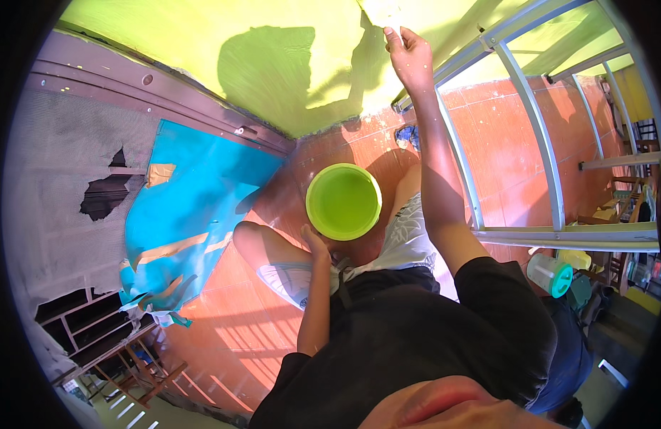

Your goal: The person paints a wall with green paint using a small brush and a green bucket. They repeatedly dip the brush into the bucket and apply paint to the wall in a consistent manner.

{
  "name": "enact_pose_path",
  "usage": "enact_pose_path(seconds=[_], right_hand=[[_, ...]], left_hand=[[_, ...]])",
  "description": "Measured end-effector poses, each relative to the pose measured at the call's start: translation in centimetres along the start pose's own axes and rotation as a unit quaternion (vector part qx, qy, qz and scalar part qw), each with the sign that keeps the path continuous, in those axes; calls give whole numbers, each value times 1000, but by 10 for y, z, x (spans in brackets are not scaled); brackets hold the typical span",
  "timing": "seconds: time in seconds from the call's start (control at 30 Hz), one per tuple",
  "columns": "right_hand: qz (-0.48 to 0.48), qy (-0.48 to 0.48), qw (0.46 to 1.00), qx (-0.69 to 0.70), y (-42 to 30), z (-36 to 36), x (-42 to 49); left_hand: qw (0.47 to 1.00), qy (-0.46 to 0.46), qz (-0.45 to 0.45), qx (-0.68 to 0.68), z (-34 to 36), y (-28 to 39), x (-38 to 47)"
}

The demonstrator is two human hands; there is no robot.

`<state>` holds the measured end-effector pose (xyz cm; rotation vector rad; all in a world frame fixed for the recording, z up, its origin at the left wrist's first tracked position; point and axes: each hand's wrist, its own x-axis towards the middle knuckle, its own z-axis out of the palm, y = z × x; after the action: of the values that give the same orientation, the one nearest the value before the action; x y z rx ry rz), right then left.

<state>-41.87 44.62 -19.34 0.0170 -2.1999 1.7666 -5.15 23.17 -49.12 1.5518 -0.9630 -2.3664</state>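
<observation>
At the top of the head view, my right hand (411, 56) grips the handle of a paint brush or similar flat tool (383, 12), whose pale end lies against the yellow-green wall (175, 37). Paint specks dot the hand. A bucket of green paint (344, 202) stands on the red tile floor between my knees. My left hand (315, 241) is at the lower left of the bucket's rim, and whether its fingers hold the rim cannot be told.
An aluminium ladder (534, 118) leans at the right. At the left, a blue sheet (201, 182) with brown tape covers part of a torn mesh screen (94, 128). A crumpled blue cloth (408, 137) lies by the wall. A lidded container (550, 274) stands at the right.
</observation>
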Motion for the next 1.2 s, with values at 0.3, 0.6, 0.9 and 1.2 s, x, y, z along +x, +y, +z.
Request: enact_pose_path(seconds=[0.3, 0.6, 0.9, 1.2], right_hand=[[189, -79, 966, -160, 205, 18, -61], [93, -157, 981, 67, -32, -5, -13], [112, -439, 846, -282, 21, -28, -76], [131, -430, 726, -520, 260, 72, -218]], left_hand=[[992, -47, -43, 113, 11, 3, -40], [993, -88, -58, 49, 28, -3, -48], [987, -152, -43, 9, 70, -6, -47], [982, -184, -33, 9, 80, -25, -13]])
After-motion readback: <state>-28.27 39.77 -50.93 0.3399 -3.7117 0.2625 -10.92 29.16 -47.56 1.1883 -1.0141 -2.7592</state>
